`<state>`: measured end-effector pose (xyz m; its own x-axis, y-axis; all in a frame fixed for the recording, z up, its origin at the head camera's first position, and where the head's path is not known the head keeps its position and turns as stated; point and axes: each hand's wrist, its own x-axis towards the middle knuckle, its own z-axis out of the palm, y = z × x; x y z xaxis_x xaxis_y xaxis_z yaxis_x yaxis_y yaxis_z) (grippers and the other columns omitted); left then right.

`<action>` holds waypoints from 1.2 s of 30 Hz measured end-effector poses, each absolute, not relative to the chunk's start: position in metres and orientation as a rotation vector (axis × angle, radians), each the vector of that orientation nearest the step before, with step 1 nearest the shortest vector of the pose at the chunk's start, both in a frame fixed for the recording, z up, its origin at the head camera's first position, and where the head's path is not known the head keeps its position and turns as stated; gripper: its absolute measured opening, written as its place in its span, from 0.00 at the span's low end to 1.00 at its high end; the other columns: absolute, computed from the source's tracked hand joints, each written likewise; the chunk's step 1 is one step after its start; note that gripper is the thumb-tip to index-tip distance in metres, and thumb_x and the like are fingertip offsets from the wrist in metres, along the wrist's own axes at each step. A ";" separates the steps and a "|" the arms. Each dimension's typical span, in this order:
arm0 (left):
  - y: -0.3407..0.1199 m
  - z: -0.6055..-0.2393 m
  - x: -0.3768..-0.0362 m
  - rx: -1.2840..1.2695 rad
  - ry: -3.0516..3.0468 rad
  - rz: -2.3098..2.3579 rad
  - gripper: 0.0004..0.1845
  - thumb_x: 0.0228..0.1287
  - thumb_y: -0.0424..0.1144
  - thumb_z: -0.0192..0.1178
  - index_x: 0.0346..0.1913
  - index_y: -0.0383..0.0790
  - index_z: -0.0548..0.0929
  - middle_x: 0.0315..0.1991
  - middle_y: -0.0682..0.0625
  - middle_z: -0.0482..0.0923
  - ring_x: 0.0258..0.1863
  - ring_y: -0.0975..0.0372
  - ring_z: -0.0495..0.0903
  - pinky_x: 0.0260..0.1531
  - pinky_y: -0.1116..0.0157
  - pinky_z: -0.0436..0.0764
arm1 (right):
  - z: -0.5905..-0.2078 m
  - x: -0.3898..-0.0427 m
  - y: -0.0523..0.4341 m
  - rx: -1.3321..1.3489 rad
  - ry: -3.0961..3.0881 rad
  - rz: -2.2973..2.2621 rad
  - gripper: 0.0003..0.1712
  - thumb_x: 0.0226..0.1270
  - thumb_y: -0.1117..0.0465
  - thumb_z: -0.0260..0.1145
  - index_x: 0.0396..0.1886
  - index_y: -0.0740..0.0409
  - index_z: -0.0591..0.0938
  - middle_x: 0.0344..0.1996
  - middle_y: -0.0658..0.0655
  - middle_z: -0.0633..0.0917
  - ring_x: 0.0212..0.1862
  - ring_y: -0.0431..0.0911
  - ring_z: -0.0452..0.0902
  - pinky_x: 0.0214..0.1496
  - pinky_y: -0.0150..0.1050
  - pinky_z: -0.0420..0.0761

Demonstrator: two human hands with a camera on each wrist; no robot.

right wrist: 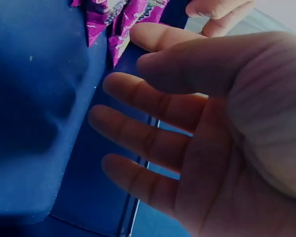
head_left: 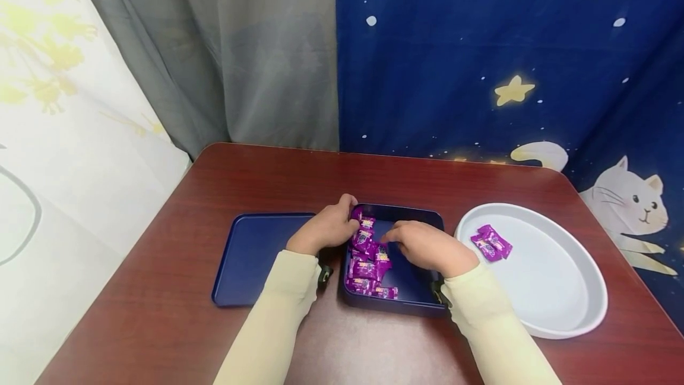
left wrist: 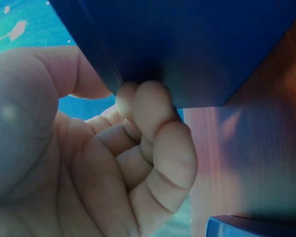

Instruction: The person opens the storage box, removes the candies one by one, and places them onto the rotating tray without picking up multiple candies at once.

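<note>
Head view shows a blue box (head_left: 392, 305) just below the middle of the frame, lying between both hands, which puts its inside within easy reach of either. Purple packets (head_left: 366, 269) lie gathered along its left side, some overlapping, with bare floor to their right. Two more packets (head_left: 493, 243) lie touching in the upper left part of a white oval tray (head_left: 556, 278) at the right of the frame, a short way from the right arm.

The left hand (head_left: 327, 227) holds the box's left wall near the far corner. Left wrist view shows its fingers (left wrist: 175, 163) curled against the outer face and the thumb (left wrist: 71, 74) going over the rim, a hold that probably steadies the box against pushes from within.

The right hand (head_left: 427, 245) reaches into the box, its fingers (right wrist: 148, 98) spread and nearly straight, gripping nothing visible. Its index finger points at the packets, perhaps to nudge or level them; right wrist view is dim there, so I cannot tell whether the tip touches a wrapper.

A flat blue lid (head_left: 251, 254) rests on the worktop (head_left: 160, 314) left of the box, partly hidden by the left sleeve (head_left: 272, 314), presumably set aside to leave the top uncovered.
</note>
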<state>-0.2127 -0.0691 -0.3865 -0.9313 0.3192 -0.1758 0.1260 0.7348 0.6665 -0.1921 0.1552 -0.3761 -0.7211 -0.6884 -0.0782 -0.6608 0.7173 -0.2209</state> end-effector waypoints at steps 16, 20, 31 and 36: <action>-0.069 -0.386 -0.214 0.336 2.645 0.992 0.22 0.73 0.42 0.53 0.65 0.43 0.63 0.41 0.46 0.77 0.39 0.56 0.78 0.49 0.55 0.79 | -0.379 -0.187 0.146 -1.102 2.709 -0.230 0.17 0.66 0.70 0.65 0.50 0.53 0.88 0.43 0.56 0.85 0.49 0.50 0.81 0.56 0.46 0.79; -0.069 -0.386 -0.213 0.330 2.638 0.994 0.22 0.73 0.42 0.53 0.65 0.43 0.63 0.42 0.46 0.77 0.39 0.56 0.79 0.48 0.55 0.79 | -0.379 -0.188 0.147 -1.063 2.706 -0.209 0.14 0.65 0.65 0.70 0.49 0.54 0.88 0.43 0.55 0.85 0.48 0.50 0.81 0.55 0.47 0.79; -0.070 -0.386 -0.214 0.343 2.643 1.001 0.22 0.73 0.42 0.53 0.65 0.43 0.63 0.43 0.45 0.77 0.39 0.56 0.78 0.48 0.56 0.78 | -0.383 -0.194 0.147 -0.913 2.778 -0.184 0.06 0.60 0.64 0.74 0.35 0.55 0.84 0.30 0.52 0.78 0.33 0.45 0.72 0.41 0.41 0.79; -0.070 -0.386 -0.214 0.340 2.639 1.009 0.22 0.73 0.42 0.53 0.65 0.43 0.63 0.43 0.45 0.77 0.40 0.56 0.78 0.48 0.55 0.78 | -0.384 -0.196 0.149 -0.821 2.805 -0.172 0.10 0.58 0.64 0.75 0.29 0.55 0.78 0.26 0.51 0.72 0.30 0.46 0.68 0.34 0.40 0.73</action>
<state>-0.2140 -0.0697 -0.3863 -0.9287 0.3200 -0.1874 0.1135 0.7264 0.6779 -0.1965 0.1492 -0.3841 -0.8218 -0.5435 -0.1708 -0.5186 0.8378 -0.1707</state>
